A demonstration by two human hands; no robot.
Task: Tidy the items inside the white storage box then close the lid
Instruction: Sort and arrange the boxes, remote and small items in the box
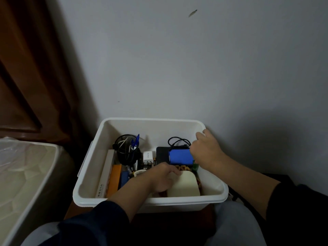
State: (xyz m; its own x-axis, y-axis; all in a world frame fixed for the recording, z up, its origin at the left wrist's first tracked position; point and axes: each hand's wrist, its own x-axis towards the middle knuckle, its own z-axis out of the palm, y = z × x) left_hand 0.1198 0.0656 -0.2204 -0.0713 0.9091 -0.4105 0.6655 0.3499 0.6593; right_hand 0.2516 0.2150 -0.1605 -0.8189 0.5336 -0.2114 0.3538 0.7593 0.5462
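While the left hand point(164, 176) grips the cream block point(184, 185) at five o'clock in the white storage box point(150, 201), the right hand point(205, 150), holding the blue pack point(181, 157), should seat it flat.

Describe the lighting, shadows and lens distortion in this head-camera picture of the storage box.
Head view: dim, flat light; a broad soft shadow falls on the wall right of the white storage box; wide-angle bending curves the box's rim; the right hand looks slightly soft; no glare.
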